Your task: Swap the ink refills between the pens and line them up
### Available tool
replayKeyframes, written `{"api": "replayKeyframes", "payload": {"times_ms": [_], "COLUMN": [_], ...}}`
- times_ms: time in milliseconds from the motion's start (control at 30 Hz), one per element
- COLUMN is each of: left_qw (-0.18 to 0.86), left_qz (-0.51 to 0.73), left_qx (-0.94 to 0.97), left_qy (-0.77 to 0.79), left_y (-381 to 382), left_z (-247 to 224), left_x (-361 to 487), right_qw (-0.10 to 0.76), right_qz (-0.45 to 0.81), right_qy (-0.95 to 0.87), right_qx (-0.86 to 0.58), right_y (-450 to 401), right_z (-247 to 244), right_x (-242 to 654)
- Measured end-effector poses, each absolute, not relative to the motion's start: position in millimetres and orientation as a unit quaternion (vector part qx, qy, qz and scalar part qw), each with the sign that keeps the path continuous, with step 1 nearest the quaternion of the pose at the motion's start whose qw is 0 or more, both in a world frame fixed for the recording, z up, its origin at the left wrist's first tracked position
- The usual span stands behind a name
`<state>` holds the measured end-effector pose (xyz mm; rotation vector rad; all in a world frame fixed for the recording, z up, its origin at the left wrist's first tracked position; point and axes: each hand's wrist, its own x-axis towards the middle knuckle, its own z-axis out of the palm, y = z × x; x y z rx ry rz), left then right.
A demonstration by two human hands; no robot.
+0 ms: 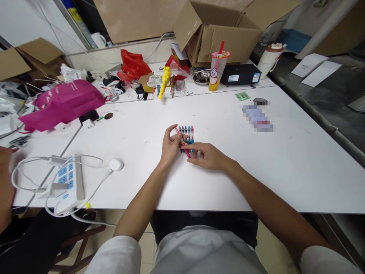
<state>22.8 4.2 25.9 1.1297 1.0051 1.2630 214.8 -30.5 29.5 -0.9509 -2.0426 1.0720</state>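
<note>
Several pens lie side by side in a row on the white table, including dark ones, a blue pen (189, 131) and a pink pen (192, 131). Above this row, a second pink pen (187, 153) is held at a slant between both hands. My left hand (169, 147) pinches its upper part with thumb and fingers. At its lower end, my right hand (209, 155) grips it with thumb and forefinger. My fingers hide part of the held pen and the lower portions of the row.
To the left lie a white power strip (75, 186) with cables and a round white charger (116, 164). A drink cup (215, 72), black box (241, 74) and cardboard box (222, 43) stand behind. A blurred phone-like object (258, 118) lies right. Another person's arm (5, 186) shows far left.
</note>
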Motion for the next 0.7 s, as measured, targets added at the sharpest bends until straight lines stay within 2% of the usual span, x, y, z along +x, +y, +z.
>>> {"api": "replayKeyframes", "payload": {"times_ms": [167, 300, 500, 700], "left_qw": [0.573, 0.547, 0.514, 0.509], "left_qz": [0.525, 0.536, 0.549, 0.558], "left_qx": [0.447, 0.438, 0.442, 0.440], "left_qy": [0.443, 0.470, 0.488, 0.486], "left_y": [4.4, 5.7, 6.5, 5.5], "left_z": [26.0, 27.5, 29.8, 31.7], "left_x": [24.4, 22.0, 19.7, 19.8], "right_qw": [0.319, 0.315, 0.255, 0.210], "right_qz": [0.356, 0.284, 0.192, 0.194], "right_qy": [-0.797, -0.785, -0.780, -0.802], "right_qx": [-0.370, -0.452, -0.538, -0.524], "right_y": [-30.8, -24.3, -16.4, -13.1], "right_z": [29.5, 30.2, 29.8, 21.8], "right_x": [214.8, 223.7, 235.3, 235.9]}}
